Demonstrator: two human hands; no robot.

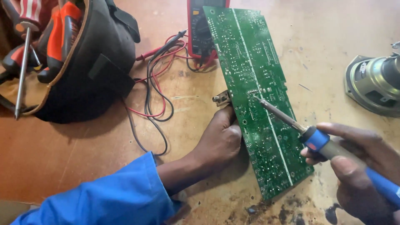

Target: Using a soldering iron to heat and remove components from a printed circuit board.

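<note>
1. Spreading under everything is the worn wooden table (62, 166), with scorch marks along its near edge and the most bare room at near left and at far right.
2. Lying across the middle of it you have the green circuit board (254, 96), solder side up; its long axis runs from far centre to near right, tilted a little off your line of sight.
3. At far left sits the black tool bag (96, 62) with screwdrivers in it, well apart from the board.
4. At the right edge a round speaker (373, 83) rests near the board's far-right side, so room there is tighter.
5. Past the board's far end lies a red multimeter (198, 29), partly hidden by it, its red and black leads (156, 87) looping just left of the board.
6. Your left hand (218, 141) grips the board's left long edge near its middle, fingers tucked beneath.
7. Your right hand (358, 166) is clenched round the blue-handled soldering iron (316, 139), coming in from near right.
8. The iron's tip touches the board beside a small chip, closer to your left hand than to your right.
</note>
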